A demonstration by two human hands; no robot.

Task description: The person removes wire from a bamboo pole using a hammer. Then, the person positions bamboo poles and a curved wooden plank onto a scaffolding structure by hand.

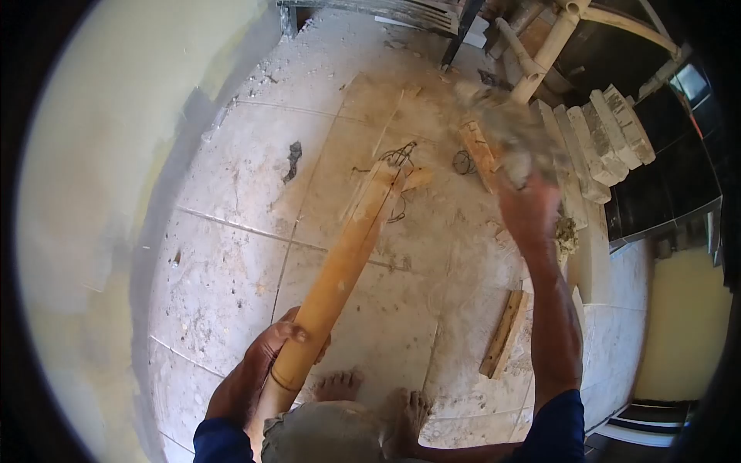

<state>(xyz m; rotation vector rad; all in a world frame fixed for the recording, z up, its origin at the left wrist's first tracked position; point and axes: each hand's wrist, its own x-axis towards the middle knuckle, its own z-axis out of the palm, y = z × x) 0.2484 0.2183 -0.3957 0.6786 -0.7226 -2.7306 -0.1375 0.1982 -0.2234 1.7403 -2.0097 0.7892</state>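
Note:
My left hand [282, 339] is wrapped round the lower part of a thick yellow-brown bamboo pole [340, 266]. The pole slants away from me over the tiled floor, its far end beside some thin dark wire [397, 156]. At the right, my right hand [532, 204] is raised and closed round the grip of a tool [505, 127]. Motion smears that tool into a greyish streak, so its kind cannot be made out. It is apart from the pole. Under the smear, a short piece of wood [480, 157] shows in part.
Pale blocks [621, 127] are piled at the right by dark tiles. Bamboo framing [552, 54] stands at the upper right. A wooden batten [503, 333] lies near my right forearm, and a black scrap [293, 160] to the left. A wall [100, 231] bounds the left side.

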